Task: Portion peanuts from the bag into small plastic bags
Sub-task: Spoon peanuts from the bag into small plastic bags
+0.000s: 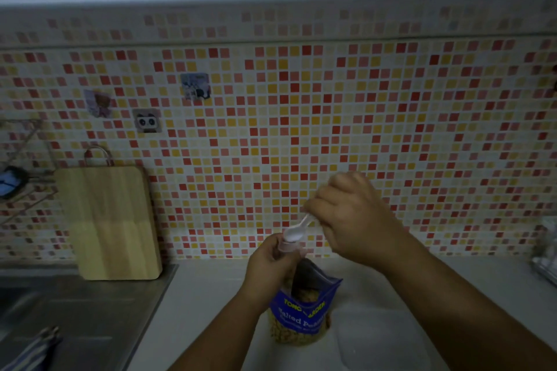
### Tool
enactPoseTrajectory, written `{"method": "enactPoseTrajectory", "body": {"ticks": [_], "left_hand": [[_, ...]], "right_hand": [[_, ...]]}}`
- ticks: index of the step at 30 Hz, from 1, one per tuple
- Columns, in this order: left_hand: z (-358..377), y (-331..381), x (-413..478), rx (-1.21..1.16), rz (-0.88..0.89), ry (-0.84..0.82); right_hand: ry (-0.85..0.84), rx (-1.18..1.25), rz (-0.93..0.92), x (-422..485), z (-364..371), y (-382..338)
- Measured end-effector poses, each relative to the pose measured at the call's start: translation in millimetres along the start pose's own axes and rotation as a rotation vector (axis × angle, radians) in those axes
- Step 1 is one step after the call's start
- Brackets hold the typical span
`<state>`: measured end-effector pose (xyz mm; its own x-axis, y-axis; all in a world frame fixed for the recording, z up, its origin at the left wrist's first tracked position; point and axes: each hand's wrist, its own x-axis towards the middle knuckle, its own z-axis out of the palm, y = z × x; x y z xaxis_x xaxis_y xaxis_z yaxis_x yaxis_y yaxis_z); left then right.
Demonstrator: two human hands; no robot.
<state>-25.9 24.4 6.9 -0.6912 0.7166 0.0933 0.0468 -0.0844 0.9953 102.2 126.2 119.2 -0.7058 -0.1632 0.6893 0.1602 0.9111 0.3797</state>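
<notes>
Toward the counter's [211,295] front edge, the open peanut bag [304,313] stands upright. Our left hand [268,265] pinches the small bag [286,246], likely limp and slippery, by its rim; our right hand [352,220] pinches the spoon [297,230] handle.

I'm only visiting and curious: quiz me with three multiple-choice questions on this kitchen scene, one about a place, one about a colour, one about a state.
1. Where is the pale wooden cutting board?
A. Leaning against the mosaic-tiled wall
B. Flat under the peanut bag
C. In the person's right hand

2. What colour is the standing foil bag of salted peanuts?
A. Red
B. Blue
C. Green

3. What is the right hand holding?
A. Nothing
B. A white plastic spoon
C. A knife

Answers: A, it stands upright at the left; B, blue front, yellow lettering; B, it pinches the handle above the small clear plastic bag which the left hand grips.
</notes>
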Motion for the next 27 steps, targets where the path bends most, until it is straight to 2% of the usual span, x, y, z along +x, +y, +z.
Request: {"method": "enactPoseTrajectory", "body": {"ticks": [4, 6, 8, 9, 12, 15, 20, 25, 27], "left_hand": [[-13, 2, 2, -0.114, -0.083, 0.07], [-17, 3, 1, -0.142, -0.082, 0.096], [-17, 6, -1, -0.135, -0.066, 0.099], [-17, 7, -3, -0.136, -0.065, 0.097], [-17, 9, -6, -0.128, -0.099, 0.102], [-16, 10, -8, -0.116, -0.144, 0.085], [-9, 21, -17, -0.162, -0.156, -0.018], [-4, 33, -24, -0.289, -0.142, -0.125], [-5, 35, -25, -0.327, -0.137, -0.105]], "right_hand": [[-0.022, 0.009, 0.398, -15, 17, 3], [-0.204, 0.026, 0.488, -34, 40, -10], [-0.515, 0.07, 0.517, -54, 63, -27], [-0.608, 0.09, 0.533, -64, 78, -33], [-0.7, 0.129, 0.593, -75, 95, -47], [-0.591, 0.253, 0.686, -65, 82, -55], [-0.355, 0.946, 0.973, -48, 75, -72], [-0.167, 1.061, 1.117, -40, 56, -73], [-0.132, 1.13, 1.18, -38, 49, -71]]}}
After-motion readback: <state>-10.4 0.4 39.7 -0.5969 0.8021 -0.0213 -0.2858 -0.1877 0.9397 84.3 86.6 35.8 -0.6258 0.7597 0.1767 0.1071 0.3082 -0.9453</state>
